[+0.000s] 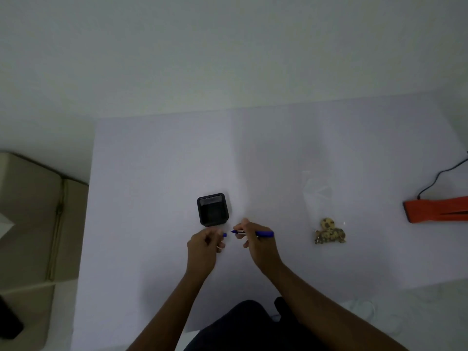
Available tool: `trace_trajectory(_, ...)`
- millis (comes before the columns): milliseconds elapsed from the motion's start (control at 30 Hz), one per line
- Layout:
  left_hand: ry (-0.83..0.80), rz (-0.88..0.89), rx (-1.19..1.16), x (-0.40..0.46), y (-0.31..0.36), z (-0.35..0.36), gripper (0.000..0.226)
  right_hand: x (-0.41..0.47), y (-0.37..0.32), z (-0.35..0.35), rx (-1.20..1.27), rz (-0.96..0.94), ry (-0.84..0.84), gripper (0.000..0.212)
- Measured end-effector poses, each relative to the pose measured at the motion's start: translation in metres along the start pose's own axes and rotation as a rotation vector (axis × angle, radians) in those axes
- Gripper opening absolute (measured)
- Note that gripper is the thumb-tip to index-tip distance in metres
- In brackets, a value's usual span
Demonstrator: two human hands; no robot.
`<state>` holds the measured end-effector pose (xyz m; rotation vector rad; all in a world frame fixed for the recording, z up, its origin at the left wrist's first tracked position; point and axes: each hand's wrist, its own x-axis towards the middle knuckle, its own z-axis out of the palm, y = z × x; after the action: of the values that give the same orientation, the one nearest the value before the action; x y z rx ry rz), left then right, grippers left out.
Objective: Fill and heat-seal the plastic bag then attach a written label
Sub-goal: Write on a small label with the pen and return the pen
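Note:
A clear plastic bag (319,198) lies on the white table (152,160) right of centre, with cookies (329,234) bunched at its near end. My right hand (249,235) grips a blue pen (264,233), its bare tip pointing left. My left hand (206,240) is closed around the blue pen cap (225,234), a small gap away from the tip. A black square holder (212,209) stands just beyond both hands. An orange heat sealer (435,209) rests at the right edge. No label shows in this view.
A black cable (440,176) runs from the sealer off the right edge. A beige cushioned seat (30,224) sits to the left of the table. My dark-clothed lap (240,328) is at the near table edge.

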<state>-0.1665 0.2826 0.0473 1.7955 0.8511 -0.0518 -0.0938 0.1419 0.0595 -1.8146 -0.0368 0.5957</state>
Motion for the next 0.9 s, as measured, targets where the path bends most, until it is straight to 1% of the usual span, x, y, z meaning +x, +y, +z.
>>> trace_trajectory(67, 0.029, -0.04, -0.16, -0.01, 0.024, -0.013, 0.02, -0.006, -0.031, -0.002, 0.112, 0.021, -0.015, 0.046)
trace_trajectory(167, 0.044, -0.055, -0.316, -0.025, 0.053, -0.033, 0.023, -0.019, -0.075, -0.007, 0.266, -0.05, -0.015, 0.049)
trace_trajectory(267, 0.049, -0.033, -0.423, -0.039, 0.079, -0.05, 0.023, -0.03, -0.11, -0.01, 0.305, -0.125, 0.01, 0.047)
trace_trajectory(367, 0.038, -0.003, -0.49, -0.048, 0.099, -0.061, 0.023, -0.033, -0.13, -0.009, 0.299, -0.172, 0.032, 0.045)
trace_trajectory(500, 0.045, -0.003, -0.515, -0.051, 0.111, -0.069, 0.023, -0.035, -0.14, -0.005, 0.286, -0.182, 0.062, 0.049)
trace_trajectory(700, 0.054, 0.021, -0.504, -0.053, 0.117, -0.07, 0.021, -0.036, -0.142, 0.001, 0.262, -0.174, 0.058, 0.054)
trace_trajectory(900, 0.068, 0.022, -0.49, -0.054, 0.117, -0.068, 0.02, -0.039, -0.147, -0.002, 0.288, -0.204, 0.089, 0.05)
